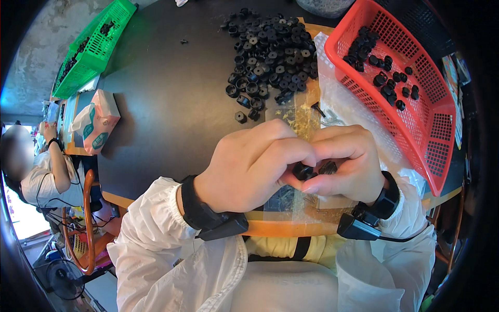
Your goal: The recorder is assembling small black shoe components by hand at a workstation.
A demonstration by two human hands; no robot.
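Observation:
My left hand [254, 164] and my right hand [348, 161] meet close together above the table's near edge. Between the left thumb and fingers is a small round black plastic knob [302, 171]. A second dark piece [328, 167] sits in the curled fingers of my right hand; its exact shape is partly covered. Beyond my hands lies a heap of black plastic knobs and caps [275, 57], several of them hollow side up. Just past my right hand, a black bolt with a wide head [318, 109] rests on the table.
A red perforated basket [387, 101] holding black knobs stands at right, over white bubble wrap [338, 86]. At far left are a green basket [106, 44] with small black parts and a tissue pack [101, 122]. Another person [49, 171] sits beyond the table's left side, near a chair [89, 223].

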